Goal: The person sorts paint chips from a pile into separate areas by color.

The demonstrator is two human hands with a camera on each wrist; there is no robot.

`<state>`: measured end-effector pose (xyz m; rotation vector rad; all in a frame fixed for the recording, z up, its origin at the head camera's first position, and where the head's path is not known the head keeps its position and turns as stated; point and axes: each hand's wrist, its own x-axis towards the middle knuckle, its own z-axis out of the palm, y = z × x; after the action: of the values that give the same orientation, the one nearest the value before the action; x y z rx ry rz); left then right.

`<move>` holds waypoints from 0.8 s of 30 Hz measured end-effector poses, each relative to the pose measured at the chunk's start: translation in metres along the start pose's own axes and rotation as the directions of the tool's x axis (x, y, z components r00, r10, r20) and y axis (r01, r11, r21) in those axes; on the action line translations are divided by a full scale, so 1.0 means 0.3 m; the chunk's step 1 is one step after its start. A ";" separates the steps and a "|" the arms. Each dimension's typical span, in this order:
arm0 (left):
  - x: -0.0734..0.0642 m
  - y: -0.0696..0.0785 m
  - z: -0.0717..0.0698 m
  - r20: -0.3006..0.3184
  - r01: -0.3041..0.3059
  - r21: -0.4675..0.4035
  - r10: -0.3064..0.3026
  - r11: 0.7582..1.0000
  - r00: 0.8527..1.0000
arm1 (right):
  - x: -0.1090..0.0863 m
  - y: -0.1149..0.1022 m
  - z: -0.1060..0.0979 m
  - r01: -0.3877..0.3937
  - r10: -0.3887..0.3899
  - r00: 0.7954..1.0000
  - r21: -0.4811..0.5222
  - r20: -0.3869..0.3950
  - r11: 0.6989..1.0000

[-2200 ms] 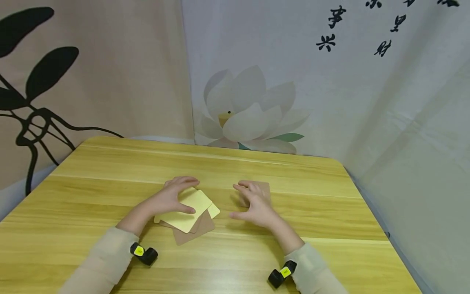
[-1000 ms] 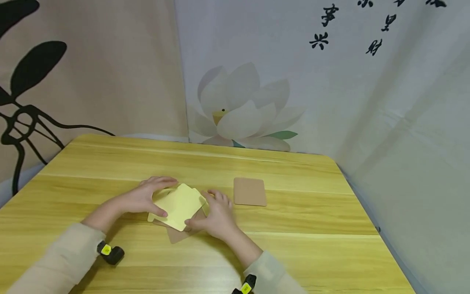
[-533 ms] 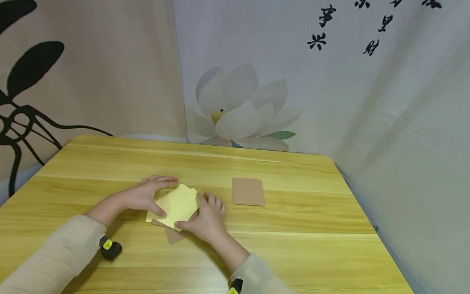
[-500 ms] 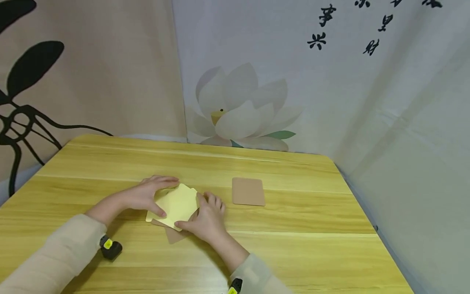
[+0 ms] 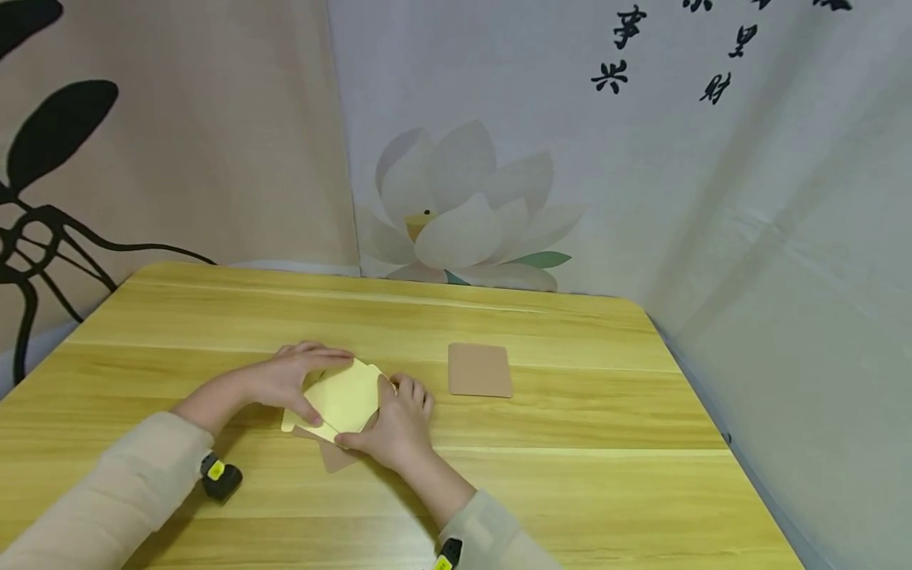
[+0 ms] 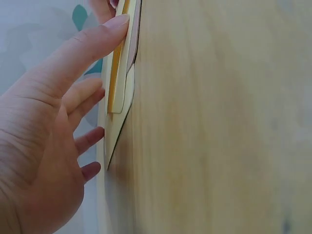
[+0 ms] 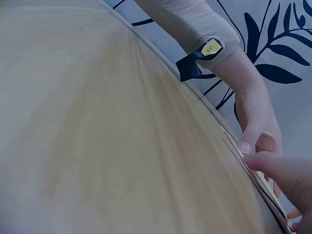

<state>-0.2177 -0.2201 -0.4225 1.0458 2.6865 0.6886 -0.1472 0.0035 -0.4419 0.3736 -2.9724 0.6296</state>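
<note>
A loose pile of thin square coasters with rounded corners lies left of the table's middle. Uppermost is a yellow coaster [image 5: 347,398], with another yellow edge beneath it and a brown coaster [image 5: 338,457] poking out at the near side. My left hand [image 5: 292,380] holds the top yellow coaster from the left, thumb on its near edge and fingers on its far edge. From the right my right hand [image 5: 399,423] grips the same coaster between thumb and fingers. In the left wrist view the left thumb [image 6: 109,31] presses the stacked edges. The lower layers are mostly hidden.
A single brown coaster [image 5: 480,370] lies flat to the right of the pile. The wooden table [image 5: 570,491] ends at a printed curtain [image 5: 470,198] behind it. A small black camera [image 5: 221,479] is strapped to the left wrist.
My right hand has left the lone brown coaster and moved left to the pile. Both hands now hold the top yellow coaster, which has shifted slightly over the ones below.
</note>
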 end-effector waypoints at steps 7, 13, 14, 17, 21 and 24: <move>0.004 0.005 -0.002 0.014 0.002 0.011 -0.003 1.000 1.000 | 0.004 -0.001 0.001 0.006 -0.006 1.000 0.015 0.008 1.000; 0.012 0.008 0.003 0.020 -0.006 0.038 0.006 0.999 1.000 | 0.005 0.001 -0.001 0.028 -0.028 1.000 0.045 0.005 0.999; 0.012 0.009 0.003 0.021 -0.007 0.043 0.006 0.999 1.000 | 0.004 0.002 -0.002 0.031 -0.032 0.999 0.051 0.006 0.998; 0.012 0.013 0.003 0.019 -0.010 0.049 0.009 0.999 1.000 | 0.004 0.007 -0.005 0.046 -0.047 0.999 0.071 0.011 0.996; 0.012 0.020 0.007 -0.006 -0.015 0.058 0.016 0.998 1.000 | 0.005 0.021 -0.013 0.077 -0.080 0.996 0.123 0.024 0.989; 0.011 0.031 0.011 -0.044 -0.025 0.076 0.029 0.997 0.999 | 0.007 0.038 -0.021 0.099 -0.108 0.993 0.177 0.042 0.979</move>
<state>-0.2136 -0.2107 -0.4210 1.0995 2.7617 0.6277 -0.1521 0.0158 -0.4404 0.5612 -2.9297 0.8844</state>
